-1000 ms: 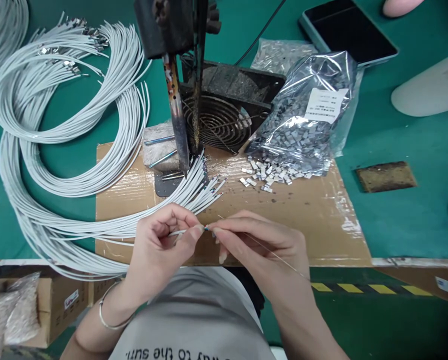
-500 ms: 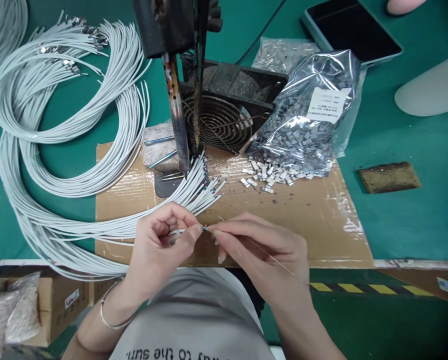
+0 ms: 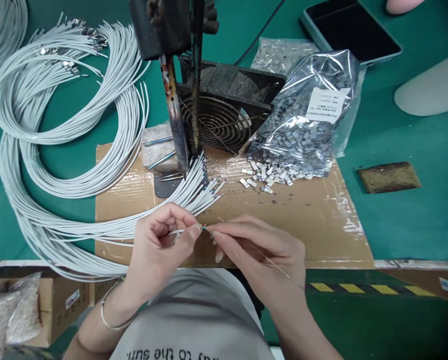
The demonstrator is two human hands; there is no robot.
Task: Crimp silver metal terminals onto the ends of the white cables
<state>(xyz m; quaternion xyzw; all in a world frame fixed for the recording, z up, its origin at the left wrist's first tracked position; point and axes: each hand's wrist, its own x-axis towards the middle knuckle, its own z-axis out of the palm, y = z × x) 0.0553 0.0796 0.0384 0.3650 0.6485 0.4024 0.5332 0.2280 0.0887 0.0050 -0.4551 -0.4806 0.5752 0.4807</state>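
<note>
At the lower centre of the frame, the left hand [image 3: 164, 250] has its thumb and forefinger pinched on a white cable [image 3: 176, 232], the other fingers curled in behind. The right hand [image 3: 267, 255] faces it, thumb and forefinger pressed together just at the cable's tip; what lies between those fingertips is too small to make out for certain. A thin wire [image 3: 276, 265] slants across the right hand, from upper left to lower right.

The cable's long axis runs nearly level across the frame, its small coloured end pointing right, toward the right fingertips. It sits above the near part of a cardboard sheet [image 3: 284, 220] on the green tabletop [image 3: 389, 225].

Just above the hands, the cable bundle [image 3: 164, 212] fans its ends toward the upper right, near a downward-pointing metal rod [image 3: 174, 115]. Small metal pieces [image 3: 267, 175] lie scattered right of centre.
</note>
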